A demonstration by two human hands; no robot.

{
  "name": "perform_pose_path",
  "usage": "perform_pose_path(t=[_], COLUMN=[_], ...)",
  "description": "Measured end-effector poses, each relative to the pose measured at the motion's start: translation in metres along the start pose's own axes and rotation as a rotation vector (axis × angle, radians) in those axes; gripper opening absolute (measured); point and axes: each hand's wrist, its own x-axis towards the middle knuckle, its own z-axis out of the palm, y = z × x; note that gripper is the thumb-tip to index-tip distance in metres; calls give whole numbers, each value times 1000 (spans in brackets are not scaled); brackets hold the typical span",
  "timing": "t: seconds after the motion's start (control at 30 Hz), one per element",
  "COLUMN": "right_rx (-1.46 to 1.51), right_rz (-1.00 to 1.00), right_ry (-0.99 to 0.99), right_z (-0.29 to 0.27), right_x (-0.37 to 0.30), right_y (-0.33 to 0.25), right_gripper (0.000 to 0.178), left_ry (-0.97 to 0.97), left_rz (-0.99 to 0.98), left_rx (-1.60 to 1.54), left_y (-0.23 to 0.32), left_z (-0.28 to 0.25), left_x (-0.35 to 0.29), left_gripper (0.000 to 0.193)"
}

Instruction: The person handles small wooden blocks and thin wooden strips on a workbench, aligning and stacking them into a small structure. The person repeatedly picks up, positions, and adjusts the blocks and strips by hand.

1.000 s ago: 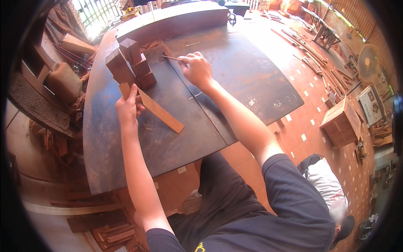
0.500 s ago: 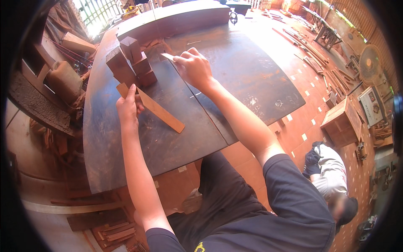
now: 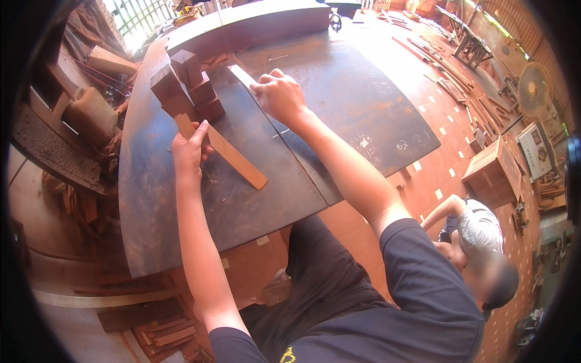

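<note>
My left hand (image 3: pixel 188 151) is closed around the upper part of a flat wooden strip (image 3: pixel 237 162), thumb along its top. The strip slants toward the near right over the dark metal table (image 3: pixel 351 115). Farther off and to the right, my right hand (image 3: pixel 281 97) pinches a thin, pale strip (image 3: pixel 241 76) whose far end points to the upper left. A seam (image 3: pixel 299 160) in the table runs below that hand. Just beyond my left hand stand several reddish-brown wooden blocks (image 3: pixel 167 89), clustered together and partly behind the strip's upper end.
A long, curved wooden piece (image 3: pixel 254 29) lies across the table's far side. A plastic jug (image 3: pixel 92 115) stands at the left. On the right, a person (image 3: pixel 481 227) bends over near a wooden box (image 3: pixel 493 172). Timber lengths (image 3: pixel 445 63) lie on the tiled floor.
The wooden strip's upper end and my left hand have shifted slightly right. More of the pale strip shows beyond my right hand. The person at right has bent and reached an arm out.
</note>
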Motion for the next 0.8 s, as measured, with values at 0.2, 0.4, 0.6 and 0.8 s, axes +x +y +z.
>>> perform_pose_path(t=[0.2,0.4,0.6,0.8], right_rx=[67,59,63,57], right_rz=[35,16,16,39], right_ry=[-153,-195,-173,-175], right_z=[0,3,6,4], right_x=[-3,-5,-6,-6], right_y=[-4,-2,-3,-3], right_gripper=[14,11,12,12], left_ry=[-21,-29,-33,-58], left_rz=[-27,-60,-79,-47], left_rx=[-1,-5,-4,28], left_y=[5,2,1,1], left_z=[-2,-6,-7,-6], left_x=[-3,0,1,0], left_gripper=[29,26,25,24])
